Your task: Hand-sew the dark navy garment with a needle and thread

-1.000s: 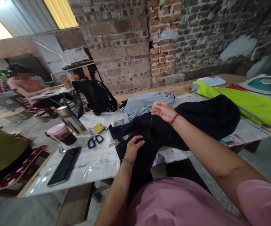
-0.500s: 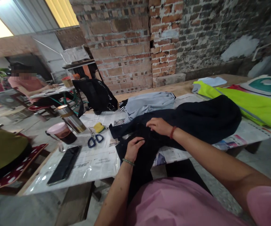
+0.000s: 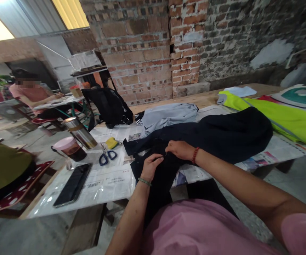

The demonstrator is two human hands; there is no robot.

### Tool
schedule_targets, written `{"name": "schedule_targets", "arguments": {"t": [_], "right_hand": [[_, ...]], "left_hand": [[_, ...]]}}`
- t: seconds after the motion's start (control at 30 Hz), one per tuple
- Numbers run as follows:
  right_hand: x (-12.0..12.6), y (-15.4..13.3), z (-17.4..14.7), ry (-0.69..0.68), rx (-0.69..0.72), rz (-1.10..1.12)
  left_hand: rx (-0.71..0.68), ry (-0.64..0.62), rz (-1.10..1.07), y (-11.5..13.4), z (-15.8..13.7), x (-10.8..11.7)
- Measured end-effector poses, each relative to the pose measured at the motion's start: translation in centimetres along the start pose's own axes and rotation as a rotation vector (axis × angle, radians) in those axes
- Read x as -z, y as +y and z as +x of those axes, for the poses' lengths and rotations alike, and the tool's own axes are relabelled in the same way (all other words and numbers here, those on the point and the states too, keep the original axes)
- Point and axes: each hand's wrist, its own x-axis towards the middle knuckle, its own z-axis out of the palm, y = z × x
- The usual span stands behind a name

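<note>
A dark navy garment lies across the newspaper-covered table and hangs over its near edge. My left hand presses down on a fold of this garment, fingers curled over the cloth. My right hand rests on the same fold just to the right, fingertips pinched together at the fabric and almost touching the left hand. A needle was in this hand a second ago; in this frame it is too small to make out.
Blue-handled scissors, a yellow object, a pink-lidded mug, a metal flask and a black phone lie to the left. A grey garment, a lime-green garment and a black bag sit further back. Another person sits far left.
My right hand, raised a second ago with needle and thread pulled up, has come down onto the dark garment beside my left hand. The left hand has stayed on the cloth.
</note>
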Motion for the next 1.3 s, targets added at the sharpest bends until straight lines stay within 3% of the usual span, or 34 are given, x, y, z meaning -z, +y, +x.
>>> {"name": "schedule_targets", "arguments": {"t": [0.23,0.33,0.5,0.7,0.87,1.1,1.3], "right_hand": [[-0.6,-0.1,0.3,0.088,0.057,0.272],[-0.8,-0.4,0.7,0.145,-0.073,0.575],[-0.9,-0.8,1.4,0.128,-0.357,1.133],[-1.3,-1.4,1.8,0.152,-0.431,1.432],[-1.9,-1.6,1.4,0.184,-0.424,1.371],[-1.9,-1.8,1.6,0.287,-0.363,0.957],[-2.5,-2.4,1.5,0.219,-0.346,0.876]], "left_hand": [[0.024,-0.013,-0.004,-0.1,0.1,0.0],[0.034,-0.019,0.013,-0.1,0.1,0.1],[0.017,-0.049,0.061,0.1,-0.1,0.1],[0.006,-0.075,0.048,0.2,-0.1,0.0],[0.019,-0.061,0.051,0.3,-0.2,-0.1],[-0.009,-0.062,0.098,0.2,-0.1,0.0],[-0.038,-0.030,0.011,-0.2,0.1,0.2]]}}
